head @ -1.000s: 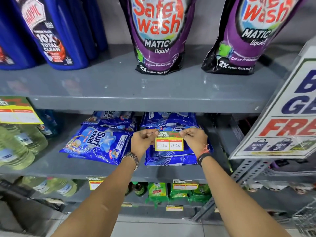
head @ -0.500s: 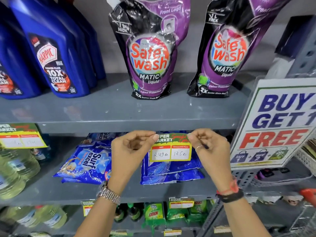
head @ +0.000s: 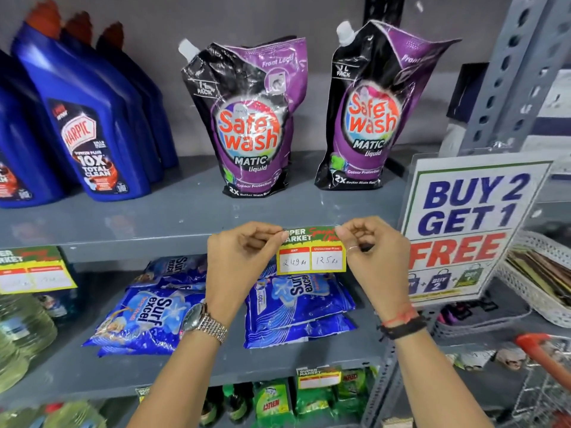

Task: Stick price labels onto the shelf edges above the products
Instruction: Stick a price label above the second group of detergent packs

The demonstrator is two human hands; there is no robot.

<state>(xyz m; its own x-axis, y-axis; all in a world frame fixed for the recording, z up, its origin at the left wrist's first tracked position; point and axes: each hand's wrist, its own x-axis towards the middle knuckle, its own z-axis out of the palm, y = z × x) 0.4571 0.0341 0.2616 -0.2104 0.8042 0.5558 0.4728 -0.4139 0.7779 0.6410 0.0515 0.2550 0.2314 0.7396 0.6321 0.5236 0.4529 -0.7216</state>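
A yellow price label with a green and red top, handwritten 249 and 125, is held against the front edge of the grey shelf. My left hand pinches its top left corner and my right hand pinches its top right corner. Directly below lie blue Surf excel packets, with more to their left. Two purple Safe wash pouches stand on the shelf above the label.
Blue Harpic bottles stand at upper left. Another price label hangs on the same shelf edge at left. A "Buy 2 Get 1 Free" sign stands close on the right. A white basket and red cart handle sit at right.
Both hands have lifted the label from in front of the Surf excel packets up to the shelf edge above them. The view has tilted upward.
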